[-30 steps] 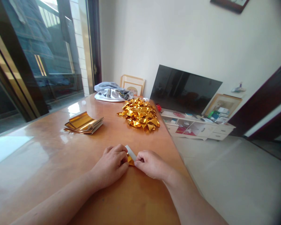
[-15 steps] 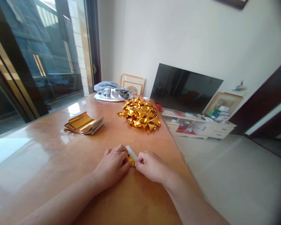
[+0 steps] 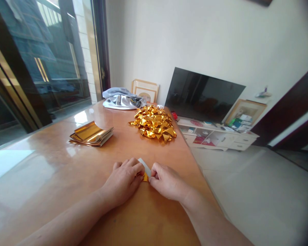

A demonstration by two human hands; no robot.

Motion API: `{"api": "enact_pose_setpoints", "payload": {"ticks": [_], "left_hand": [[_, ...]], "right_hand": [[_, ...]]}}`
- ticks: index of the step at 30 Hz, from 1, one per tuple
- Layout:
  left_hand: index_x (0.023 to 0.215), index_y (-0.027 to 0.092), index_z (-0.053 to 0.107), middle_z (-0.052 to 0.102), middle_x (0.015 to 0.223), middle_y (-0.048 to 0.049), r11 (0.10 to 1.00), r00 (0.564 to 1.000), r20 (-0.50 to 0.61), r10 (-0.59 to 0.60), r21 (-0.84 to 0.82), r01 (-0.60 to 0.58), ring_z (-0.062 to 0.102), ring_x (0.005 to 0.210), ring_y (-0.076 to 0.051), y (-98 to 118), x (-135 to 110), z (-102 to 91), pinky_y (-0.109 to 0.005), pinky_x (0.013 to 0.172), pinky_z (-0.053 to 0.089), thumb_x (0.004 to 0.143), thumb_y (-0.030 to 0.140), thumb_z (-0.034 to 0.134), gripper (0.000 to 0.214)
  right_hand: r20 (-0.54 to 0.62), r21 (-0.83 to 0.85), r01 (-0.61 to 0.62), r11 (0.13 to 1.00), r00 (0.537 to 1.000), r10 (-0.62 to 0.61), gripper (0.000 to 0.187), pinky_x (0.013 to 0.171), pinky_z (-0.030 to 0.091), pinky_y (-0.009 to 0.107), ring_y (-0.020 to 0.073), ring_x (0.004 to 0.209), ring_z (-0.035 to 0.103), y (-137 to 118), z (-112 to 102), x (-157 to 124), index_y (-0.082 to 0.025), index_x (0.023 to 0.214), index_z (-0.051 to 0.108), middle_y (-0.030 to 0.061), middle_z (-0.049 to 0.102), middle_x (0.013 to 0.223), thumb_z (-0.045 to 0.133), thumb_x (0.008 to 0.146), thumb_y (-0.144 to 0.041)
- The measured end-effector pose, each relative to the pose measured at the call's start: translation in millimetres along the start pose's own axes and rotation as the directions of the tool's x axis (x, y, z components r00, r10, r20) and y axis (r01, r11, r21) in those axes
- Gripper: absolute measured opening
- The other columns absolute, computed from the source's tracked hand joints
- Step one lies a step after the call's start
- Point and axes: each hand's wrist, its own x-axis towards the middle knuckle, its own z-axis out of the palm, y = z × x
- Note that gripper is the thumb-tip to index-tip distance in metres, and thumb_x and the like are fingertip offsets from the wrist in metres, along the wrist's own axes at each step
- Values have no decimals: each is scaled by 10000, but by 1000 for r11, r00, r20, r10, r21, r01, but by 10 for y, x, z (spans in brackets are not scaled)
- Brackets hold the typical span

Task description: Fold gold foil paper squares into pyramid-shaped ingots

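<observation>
Right, what's between the hands?

A small folded gold foil strip (image 3: 144,169), white on the side showing, lying on the polished wooden table (image 3: 154,218). Its long axis runs slantwise, far end leaning left, near end right, with a gold fold at the near end.

Which hand is closer?

Neither, as far as I can judge. The left hand (image 3: 123,181) sits to its left and the right hand (image 3: 166,181) to its right, and both touch it.

Grip?

Both hands are curled, not spread. The left presses in from the strip's left edge, while the right pinches near the gold fold between thumb and forefinger. The fingers hide how much of the strip each hand has.

Anything else within reach?

Farther up the table lie a heap of crumpled gold foil (image 3: 152,123), straight ahead, and a stack of foil sheets (image 3: 91,135), ahead and to the left.
</observation>
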Motion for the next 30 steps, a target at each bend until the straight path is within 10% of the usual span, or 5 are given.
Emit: {"api": "enact_pose_setpoints", "payload": {"ticks": [30], "left_hand": [[939,334,719,624,1051,-11,999,1000,12,29,-47,-28,560,1039,-236,-95,37,44,-425,903,319,939,293,511,212]], "right_hand": [[163,163,-99,982,984,73,223,543,266,226,113,635,489,59,-21,123,-215,854,614,-40,606,730,719,804,-406]]}}
